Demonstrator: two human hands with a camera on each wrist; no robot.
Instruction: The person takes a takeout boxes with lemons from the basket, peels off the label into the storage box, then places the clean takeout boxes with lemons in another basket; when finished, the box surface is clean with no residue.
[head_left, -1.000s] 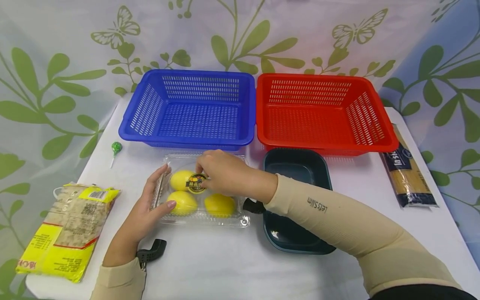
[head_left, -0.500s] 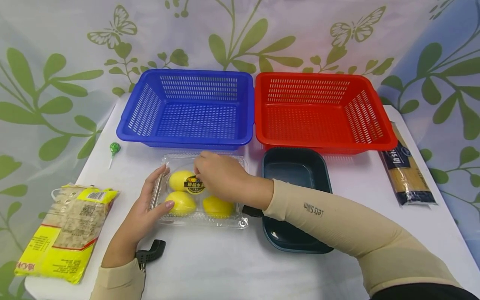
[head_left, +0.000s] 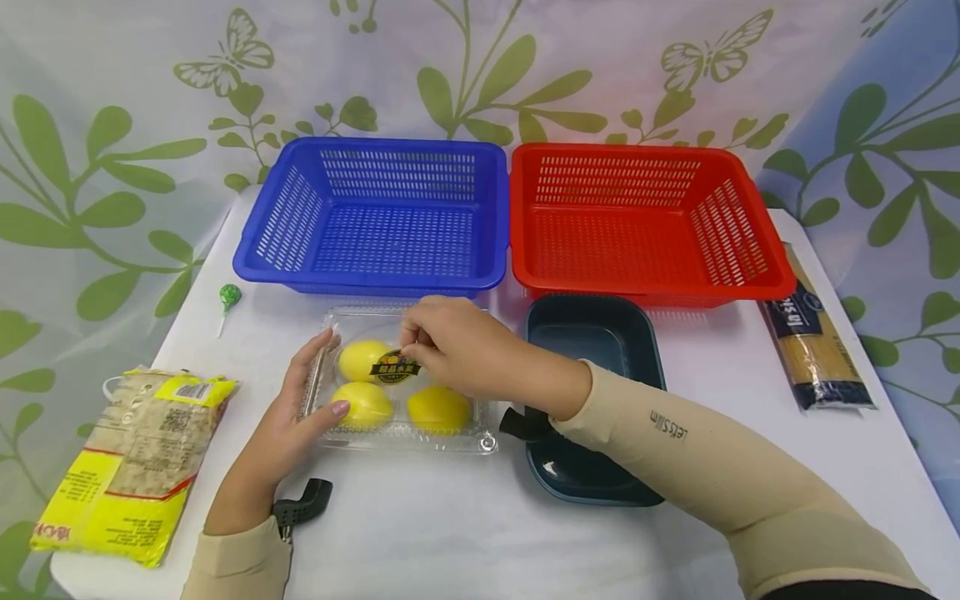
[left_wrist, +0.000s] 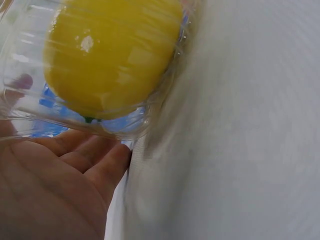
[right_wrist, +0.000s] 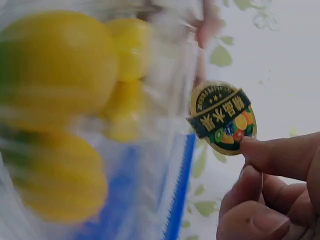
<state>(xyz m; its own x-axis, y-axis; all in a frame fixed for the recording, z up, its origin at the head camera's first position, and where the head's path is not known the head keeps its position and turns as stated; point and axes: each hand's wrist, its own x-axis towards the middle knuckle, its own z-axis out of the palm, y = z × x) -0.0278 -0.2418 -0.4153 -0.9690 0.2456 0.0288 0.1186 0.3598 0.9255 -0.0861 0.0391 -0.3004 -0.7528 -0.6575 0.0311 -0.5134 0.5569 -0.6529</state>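
Note:
A clear plastic fruit box [head_left: 400,403] with several yellow lemons [head_left: 438,410] inside sits in front of the blue basket. My left hand [head_left: 288,425] holds its left end, thumb over the lid and fingers along the side. Over the lid, my right hand [head_left: 465,346] pinches the edge of a round black-and-gold sticker [right_wrist: 222,117] between thumb and finger. In the right wrist view the sticker stands away from the lid. That hand hides the box's back right part. A lemon [left_wrist: 112,55] shows close through the plastic in the left wrist view.
Behind stand a blue basket [head_left: 401,242] and a red basket [head_left: 607,250]. A dark green dish [head_left: 600,467] lies under the right forearm. A yellow bag [head_left: 135,475] and green lollipop [head_left: 229,296] are at left, a spaghetti pack [head_left: 817,342] at right.
My right hand has drawn slightly to the right with the sticker's edge, and its wrist has shifted right. The left hand and the box have stayed in place.

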